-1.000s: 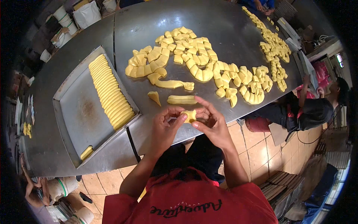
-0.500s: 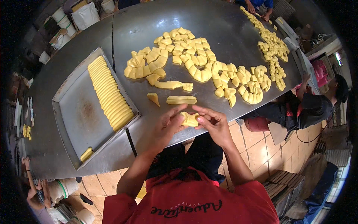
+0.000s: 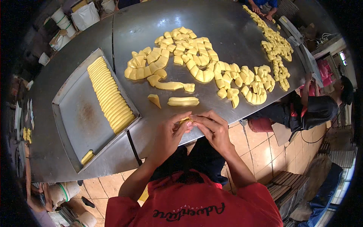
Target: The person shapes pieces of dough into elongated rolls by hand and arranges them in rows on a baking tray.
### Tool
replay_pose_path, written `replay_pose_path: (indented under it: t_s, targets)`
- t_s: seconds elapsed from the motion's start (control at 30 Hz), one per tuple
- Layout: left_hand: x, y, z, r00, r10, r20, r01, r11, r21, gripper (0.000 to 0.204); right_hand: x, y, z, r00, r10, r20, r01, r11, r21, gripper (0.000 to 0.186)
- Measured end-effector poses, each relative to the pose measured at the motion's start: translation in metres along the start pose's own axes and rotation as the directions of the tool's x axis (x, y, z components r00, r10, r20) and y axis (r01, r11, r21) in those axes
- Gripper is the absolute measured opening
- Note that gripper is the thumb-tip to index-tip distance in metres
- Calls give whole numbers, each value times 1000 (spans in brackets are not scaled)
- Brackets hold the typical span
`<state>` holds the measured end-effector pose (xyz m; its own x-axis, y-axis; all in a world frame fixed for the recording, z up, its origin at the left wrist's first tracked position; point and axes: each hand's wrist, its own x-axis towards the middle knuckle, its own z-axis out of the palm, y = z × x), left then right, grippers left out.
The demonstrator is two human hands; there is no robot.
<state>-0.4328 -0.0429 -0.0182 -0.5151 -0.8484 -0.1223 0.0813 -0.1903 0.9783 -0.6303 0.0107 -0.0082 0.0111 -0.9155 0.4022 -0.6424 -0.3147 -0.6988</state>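
Left hand (image 3: 171,130) and right hand (image 3: 216,130) pinch one mostly hidden piece of yellow dough (image 3: 184,120) between close-set fingertips, over the surface (image 3: 234,41) near its front edge; too hard a squeeze could tear it, a slack grip drop it onto the floor (image 3: 261,151).

Glares whitish off the steel table (image 3: 227,41) (mostly its far part), glints on floor tiles (image 3: 261,154), bends and blackens toward the picture's rim.
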Motion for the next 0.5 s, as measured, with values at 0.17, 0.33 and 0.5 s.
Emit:
replay_pose_path:
  t_s: [0.17, 0.33, 0.5]
  targets:
    - [0, 8, -2, 947, 322, -14, -277, 836, 474, 20, 1, 7, 6, 976, 202, 79, -216, 949, 231, 25]
    - [-1, 15, -11, 955, 292, 54, -278, 811, 515, 19, -2, 7, 1, 891, 391, 230, -453, 781, 430, 14]
    - [10, 11, -29, 998, 40, 57, -58, 926, 374, 19, 9, -6, -17, 886, 366, 284, -433, 871, 230, 20]
